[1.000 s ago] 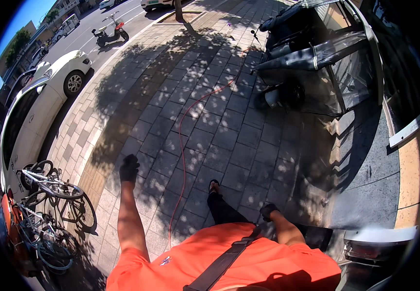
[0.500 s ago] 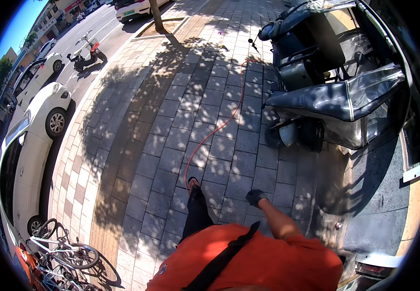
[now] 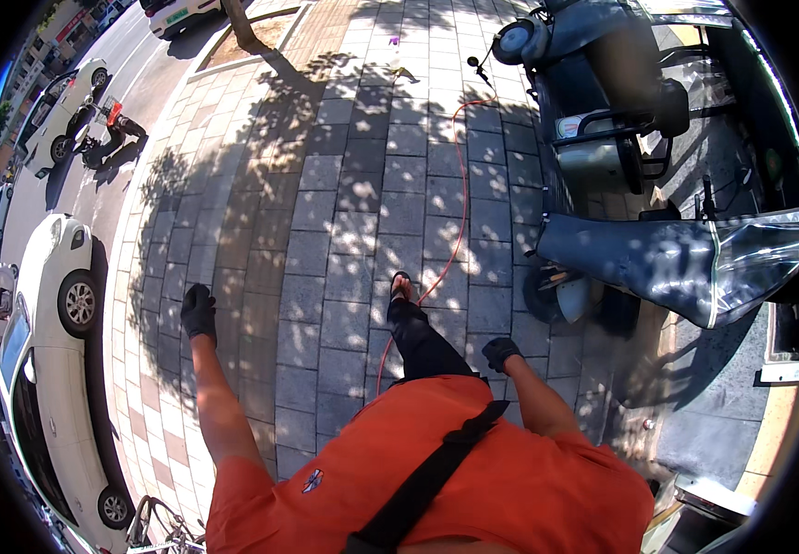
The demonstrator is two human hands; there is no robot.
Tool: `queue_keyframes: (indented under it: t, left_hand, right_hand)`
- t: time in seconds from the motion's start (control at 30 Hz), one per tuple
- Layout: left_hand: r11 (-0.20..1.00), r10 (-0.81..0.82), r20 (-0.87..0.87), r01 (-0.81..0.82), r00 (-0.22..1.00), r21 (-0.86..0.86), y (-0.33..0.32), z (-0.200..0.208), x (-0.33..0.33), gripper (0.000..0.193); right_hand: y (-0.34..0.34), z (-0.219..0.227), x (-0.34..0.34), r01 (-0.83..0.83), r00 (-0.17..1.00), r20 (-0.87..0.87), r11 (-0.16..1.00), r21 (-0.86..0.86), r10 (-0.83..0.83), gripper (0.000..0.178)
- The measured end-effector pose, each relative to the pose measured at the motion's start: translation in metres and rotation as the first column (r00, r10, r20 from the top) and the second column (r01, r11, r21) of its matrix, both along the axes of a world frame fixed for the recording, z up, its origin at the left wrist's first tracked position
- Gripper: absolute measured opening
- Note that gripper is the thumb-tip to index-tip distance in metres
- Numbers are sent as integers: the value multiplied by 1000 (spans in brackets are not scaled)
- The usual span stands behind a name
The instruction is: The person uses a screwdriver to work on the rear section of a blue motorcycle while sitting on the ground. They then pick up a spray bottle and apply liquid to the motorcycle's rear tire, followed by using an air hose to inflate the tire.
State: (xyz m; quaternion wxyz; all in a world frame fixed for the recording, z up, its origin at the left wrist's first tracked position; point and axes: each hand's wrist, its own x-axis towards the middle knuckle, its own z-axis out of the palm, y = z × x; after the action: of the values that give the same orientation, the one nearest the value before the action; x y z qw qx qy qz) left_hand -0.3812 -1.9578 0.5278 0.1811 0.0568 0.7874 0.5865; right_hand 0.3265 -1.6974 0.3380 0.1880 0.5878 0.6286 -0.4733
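Observation:
My left hand (image 3: 198, 311), in a black glove, swings out over the paving to the left. Its fingers look curled, and nothing shows in them. Lower and closer to my body, my right hand (image 3: 501, 353) wears a matching glove and is closed, with no object visible in it. A thin red hose or cable (image 3: 465, 198) lies along the paving between my hands and passes close to my sandalled foot (image 3: 402, 288). Neither hand touches it. A black strap (image 3: 427, 475) crosses my orange shirt (image 3: 529, 489).
On the right stands an open vehicle with a dark padded apron (image 3: 630, 254) and a front wheel (image 3: 515, 42). A white car (image 3: 58, 369) lines the left kerb, with a scooter (image 3: 115, 138) farther off. A tree trunk (image 3: 240, 26) rises at the top; a bicycle (image 3: 161, 526) stands lower left.
My left hand and forearm have come into view on the left. I have stepped forward along the paving, and the view has turned a little. My right hand stays closed.

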Motion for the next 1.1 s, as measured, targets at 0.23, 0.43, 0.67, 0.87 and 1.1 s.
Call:
queue_keyframes:
  t: [0.23, 0.43, 0.67, 0.87, 1.1]
  left_hand:
    - [957, 25, 487, 121, 873, -265, 197, -68, -33, 23]
    - [790, -349, 571, 561, 743, -247, 354, -36, -46, 33]
    - [78, -824, 551, 989, 134, -123, 641, -43, -196, 31]
    - [-465, -706, 670, 863, -229, -195, 826, -51, -272, 38]
    - [-103, -383, 902, 979, -200, 174, 1022, -21, -334, 32]
  right_hand:
    - [213, -28, -150, -712, 699, 148, 701, 42, 700, 31]
    - [384, 109, -326, 62, 978, -160, 919, -388, -133, 48]
    - [534, 125, -487, -369, 925, -158, 914, -165, 345, 55]
    - [631, 186, -523, 33, 933, -312, 905, -423, -180, 32]
    - [719, 135, -542, 297, 655, -514, 814, -500, -555, 36]
